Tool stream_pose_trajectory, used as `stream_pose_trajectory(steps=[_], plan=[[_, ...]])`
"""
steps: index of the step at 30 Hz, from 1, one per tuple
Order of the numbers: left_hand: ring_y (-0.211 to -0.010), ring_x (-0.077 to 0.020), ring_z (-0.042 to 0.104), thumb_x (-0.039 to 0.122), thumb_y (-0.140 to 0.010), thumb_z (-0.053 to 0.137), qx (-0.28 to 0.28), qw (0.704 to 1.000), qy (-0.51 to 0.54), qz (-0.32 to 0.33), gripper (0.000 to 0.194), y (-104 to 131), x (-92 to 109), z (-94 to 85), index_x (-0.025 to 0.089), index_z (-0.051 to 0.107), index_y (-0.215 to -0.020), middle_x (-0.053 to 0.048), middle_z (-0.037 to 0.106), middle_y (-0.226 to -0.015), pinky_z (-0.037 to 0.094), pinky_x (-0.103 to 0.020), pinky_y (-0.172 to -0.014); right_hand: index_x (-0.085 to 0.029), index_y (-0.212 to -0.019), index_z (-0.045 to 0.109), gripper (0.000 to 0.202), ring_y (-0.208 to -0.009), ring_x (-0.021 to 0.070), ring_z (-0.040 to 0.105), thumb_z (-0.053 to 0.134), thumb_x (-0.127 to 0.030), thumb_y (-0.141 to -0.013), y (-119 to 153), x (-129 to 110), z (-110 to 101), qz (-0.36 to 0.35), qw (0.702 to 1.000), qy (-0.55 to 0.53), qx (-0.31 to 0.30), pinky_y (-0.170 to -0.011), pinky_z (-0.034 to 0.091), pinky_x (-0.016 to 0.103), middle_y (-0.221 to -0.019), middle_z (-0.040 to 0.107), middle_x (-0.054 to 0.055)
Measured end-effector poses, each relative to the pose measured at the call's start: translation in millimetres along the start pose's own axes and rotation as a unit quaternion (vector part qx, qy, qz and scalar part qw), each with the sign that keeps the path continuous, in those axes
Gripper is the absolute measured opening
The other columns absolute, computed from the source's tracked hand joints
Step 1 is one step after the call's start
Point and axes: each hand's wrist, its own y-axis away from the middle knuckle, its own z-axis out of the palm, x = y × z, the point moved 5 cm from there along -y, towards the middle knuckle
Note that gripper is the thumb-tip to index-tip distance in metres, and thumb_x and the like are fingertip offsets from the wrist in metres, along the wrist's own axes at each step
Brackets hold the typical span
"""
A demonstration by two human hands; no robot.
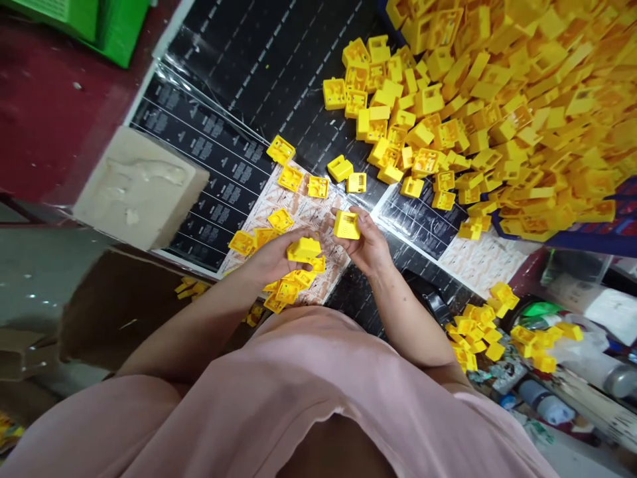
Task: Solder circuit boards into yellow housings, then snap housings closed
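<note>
My left hand [281,257] is closed round a yellow plastic housing [304,249], a small box-like part. In my right hand [367,240] a second yellow plastic housing [347,225] is gripped between thumb and fingers; small holes dot its near face and a window-like opening shows. The two parts are close together but apart. Under and beside my left hand lie several more yellow housings [287,291], partly hidden by it. Beyond both hands a few loose ones [317,186] rest on a patterned sheet [326,206].
A large heap of yellow housings [497,113] spills from a dark blue bin [592,236] at the right. A pale block [144,186] sits at the table's left edge. Green crates [119,33] stand at upper left. More yellow parts [472,332] and bottles [547,401] are at lower right.
</note>
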Motion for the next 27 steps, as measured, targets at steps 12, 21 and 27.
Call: stream_pose_trajectory(steps=[12, 21, 27], plan=[[-0.088, -0.025, 0.074, 0.044, -0.086, 0.072, -0.025, 1.0, -0.005, 0.008, 0.031, 13.1, -5.9, 9.8, 0.019, 0.071, -0.104, -0.01, 0.076, -0.098, 0.062, -0.033, -0.067, -0.031, -0.11, 0.066, 0.043, -0.11, 0.0215, 0.069, 0.08, -0.058, -0.08, 14.2, 0.4, 23.4, -0.03, 0.995, 0.092, 0.031, -0.079, 0.061, 0.034, -0.126, 0.074, 0.002], [-0.072, -0.0195, 0.069, 0.036, -0.082, 0.08, -0.045, 0.995, -0.047, 0.068, 0.029, 26.8, -14.3, 16.1, 0.019, 0.074, -0.105, -0.005, 0.072, -0.083, 0.056, -0.026, -0.056, -0.029, -0.106, 0.068, 0.036, -0.12, 0.0215, 0.067, 0.082, -0.049, -0.08, 23.4, 6.7, 35.1, -0.014, 0.996, 0.072, 0.046, -0.092, 0.059, 0.036, -0.117, 0.076, 0.001], [-0.066, -0.0165, 0.066, 0.034, -0.087, 0.075, -0.017, 0.994, -0.052, 0.095, 0.021, 28.3, -10.1, 23.3, 0.015, 0.072, -0.095, -0.005, 0.071, -0.082, 0.054, -0.024, -0.051, -0.03, -0.11, 0.069, 0.045, -0.115, 0.0214, 0.068, 0.085, -0.054, -0.075, 29.6, 12.7, 41.4, -0.003, 0.997, 0.078, 0.025, -0.088, 0.06, 0.035, -0.118, 0.076, 0.0]])
